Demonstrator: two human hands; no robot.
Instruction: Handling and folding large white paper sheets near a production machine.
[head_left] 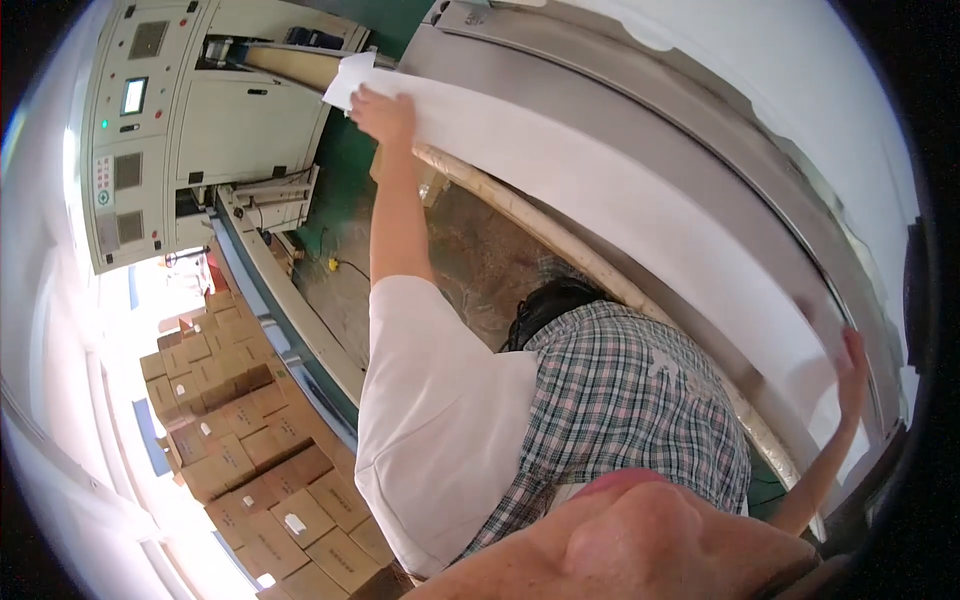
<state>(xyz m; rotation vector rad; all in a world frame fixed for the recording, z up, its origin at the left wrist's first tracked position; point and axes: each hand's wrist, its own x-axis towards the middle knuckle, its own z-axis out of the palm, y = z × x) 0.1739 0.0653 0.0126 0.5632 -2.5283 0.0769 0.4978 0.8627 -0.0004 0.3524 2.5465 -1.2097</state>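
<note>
2 hands [384, 112] grip 1 white sheet [620, 200].

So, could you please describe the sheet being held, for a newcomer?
Find the big curved grey machine at upper right. Along its front runs a long white sheet, left hand gripping one end, right hand the other. It is the only plain white band, brighter than the tan roller beneath.

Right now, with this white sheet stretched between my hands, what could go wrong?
The white sheet is held only at its ends by the left hand and right hand, so its middle could sag or slip. Its corner folds over at the left hand and might crease. Dark hair hangs near the long roller and could snag.
</note>
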